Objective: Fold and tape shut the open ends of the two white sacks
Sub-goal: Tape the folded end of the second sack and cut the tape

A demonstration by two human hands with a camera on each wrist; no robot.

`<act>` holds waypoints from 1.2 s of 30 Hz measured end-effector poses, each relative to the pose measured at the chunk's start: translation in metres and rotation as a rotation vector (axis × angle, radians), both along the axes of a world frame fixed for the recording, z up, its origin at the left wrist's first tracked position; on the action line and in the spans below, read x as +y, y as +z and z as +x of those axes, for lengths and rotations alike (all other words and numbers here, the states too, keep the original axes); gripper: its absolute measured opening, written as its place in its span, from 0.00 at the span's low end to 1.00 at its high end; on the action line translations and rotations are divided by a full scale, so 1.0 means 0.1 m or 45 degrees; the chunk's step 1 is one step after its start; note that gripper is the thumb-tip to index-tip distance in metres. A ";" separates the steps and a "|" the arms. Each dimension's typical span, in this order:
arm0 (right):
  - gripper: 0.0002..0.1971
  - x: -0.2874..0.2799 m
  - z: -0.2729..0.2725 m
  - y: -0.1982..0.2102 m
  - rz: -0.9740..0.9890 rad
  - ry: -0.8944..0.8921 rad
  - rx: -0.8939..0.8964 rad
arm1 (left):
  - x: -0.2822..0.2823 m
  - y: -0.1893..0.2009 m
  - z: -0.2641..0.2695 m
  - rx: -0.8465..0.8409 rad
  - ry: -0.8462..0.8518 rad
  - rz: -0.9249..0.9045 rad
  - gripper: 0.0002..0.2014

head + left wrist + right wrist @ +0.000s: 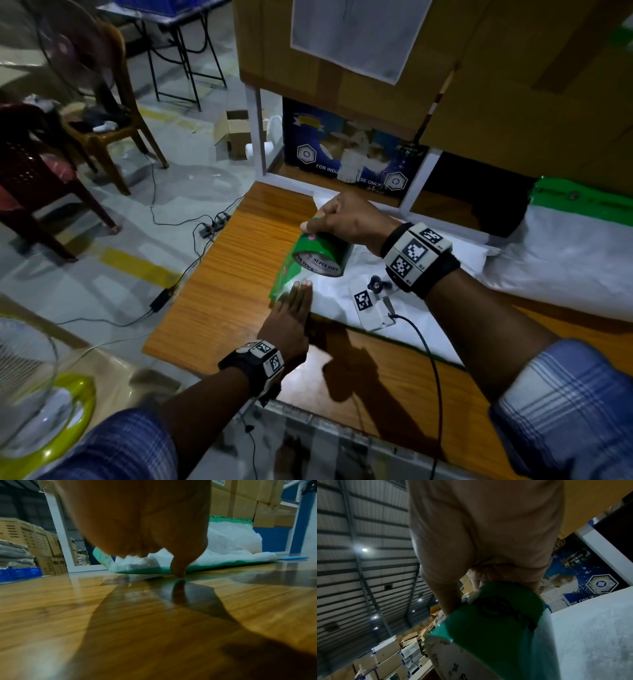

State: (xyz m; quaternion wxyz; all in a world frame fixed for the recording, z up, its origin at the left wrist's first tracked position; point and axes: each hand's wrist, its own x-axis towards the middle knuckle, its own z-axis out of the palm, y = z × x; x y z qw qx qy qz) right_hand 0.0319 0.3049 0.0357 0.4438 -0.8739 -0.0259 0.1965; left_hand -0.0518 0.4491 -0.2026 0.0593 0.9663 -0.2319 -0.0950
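Right hand (pixel 346 219) grips tape roll (pixel 322 255) above sack (pixel 342 301) edge — left hand (pixel 291 318) flat.

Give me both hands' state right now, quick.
Left hand: open, straight fingers pressing the green tape strip down at the end of the near white sack.
Right hand: gripping the green tape roll, lifted above the sack.

Wooden tabletop (pixel 219 281), glossy, grain running left to right. Near white sack (pixel 346 308) lies flat across its middle, its green-taped end toward the left edge. Second white sack (pixel 565 257) lies toward the far right corner, green band along its far side. White shelf frame (pixel 421 178) stands at the far edge.
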 end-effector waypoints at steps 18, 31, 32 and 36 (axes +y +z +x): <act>0.07 -0.66 -0.19 -0.16 -0.043 -0.082 0.022 | 0.57 0.30 0.80 0.610 0.931 -0.744 0.31; 0.16 -0.92 -0.41 -0.47 -0.193 -0.051 0.163 | 0.37 0.25 0.83 0.497 0.928 -0.527 0.28; 0.16 -0.93 -0.43 -0.48 -0.234 -0.027 0.167 | 0.37 0.24 0.83 0.485 0.923 -0.534 0.27; 0.14 -1.02 -0.47 -0.55 -0.384 0.074 0.115 | 0.35 0.25 0.79 0.424 0.937 -0.639 0.20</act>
